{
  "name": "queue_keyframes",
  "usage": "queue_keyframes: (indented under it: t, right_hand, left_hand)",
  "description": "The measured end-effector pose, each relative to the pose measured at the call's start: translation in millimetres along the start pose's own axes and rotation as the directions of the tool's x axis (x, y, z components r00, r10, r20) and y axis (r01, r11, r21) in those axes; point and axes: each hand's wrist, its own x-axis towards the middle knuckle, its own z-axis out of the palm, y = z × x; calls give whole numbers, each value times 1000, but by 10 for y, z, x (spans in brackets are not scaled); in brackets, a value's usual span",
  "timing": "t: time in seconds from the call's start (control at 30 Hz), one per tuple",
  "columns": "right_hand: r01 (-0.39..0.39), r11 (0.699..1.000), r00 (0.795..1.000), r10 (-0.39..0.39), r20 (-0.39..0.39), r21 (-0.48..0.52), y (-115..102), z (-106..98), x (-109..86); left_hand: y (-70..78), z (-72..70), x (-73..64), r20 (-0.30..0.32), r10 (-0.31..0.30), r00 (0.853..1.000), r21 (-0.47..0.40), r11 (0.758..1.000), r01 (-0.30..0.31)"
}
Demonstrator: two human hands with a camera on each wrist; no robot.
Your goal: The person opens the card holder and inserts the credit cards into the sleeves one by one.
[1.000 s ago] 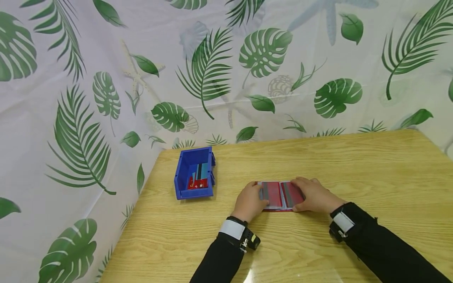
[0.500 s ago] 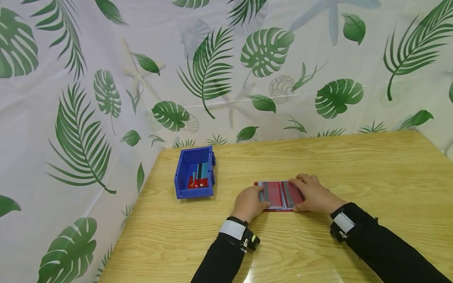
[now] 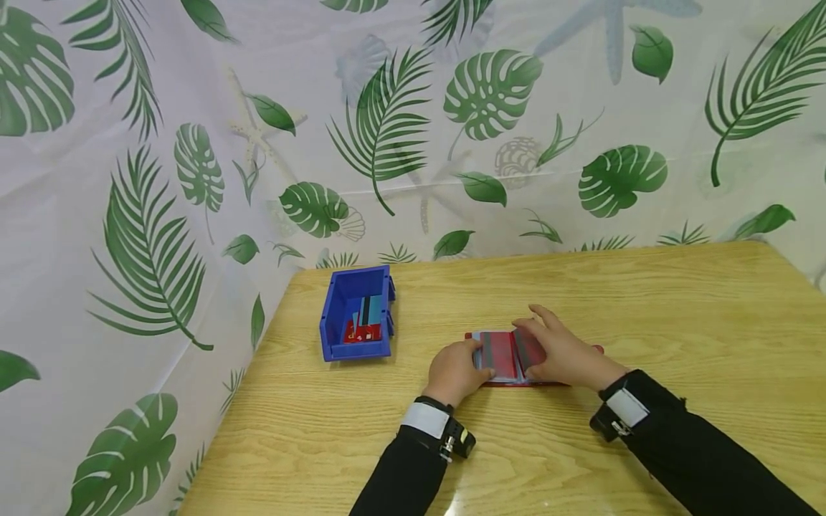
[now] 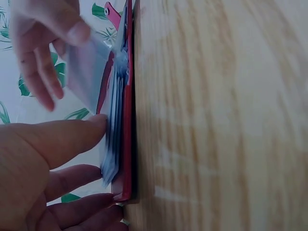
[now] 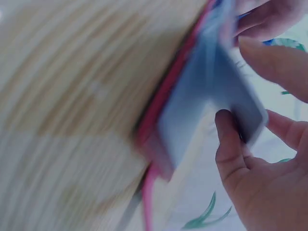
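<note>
A red card holder (image 3: 498, 356) lies spread on the table, its clear plastic sleeves showing red cards with grey stripes. My left hand (image 3: 452, 374) grips its left side, thumb on the stacked sleeves (image 4: 113, 125) and fingers at the outer edge. One sleeve (image 5: 243, 98) stands raised from the right half, between the thumb and fingers of my right hand (image 3: 571, 358). In the left wrist view that hand is blurred beside the lifted sleeve. The holder's red cover (image 4: 127, 144) stays flat on the wood.
A blue bin (image 3: 356, 351) stands at the back left, with several cards (image 3: 370, 312) inside, some red and some blue. Beyond the table (image 3: 677, 308) hangs a leaf-patterned cloth (image 3: 400, 236). A pinkish-red strap (image 5: 147, 202) sticks out from the holder's right end.
My right hand has moved slightly left and its fingers have risen, lifting the right sleeve off the holder's right half. My left hand keeps its grip.
</note>
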Motion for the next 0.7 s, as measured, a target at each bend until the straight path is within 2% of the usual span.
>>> queue_keyframes:
  t: [0.13,0.27,0.53,0.7]
  right_hand:
    - [44,998,999,-43,-16,54,-111,33,36]
    - [47,996,999,-46,-14,72,-141,133,54]
    - [-18,1000,998,17,58,5,-177,246,77]
    - [25,999,998,-23,52,-40,-187,257,69]
  left_hand:
    - [-2,1,-1,13,-13,1000,2,1000,13]
    - [-22,32,8,9,-7,1000,13,1000,7]
    - [-71,49,-4,9,24,1000,-6,1000,-24]
    - [-73,51,2,28,42,999,-3,999,-42]
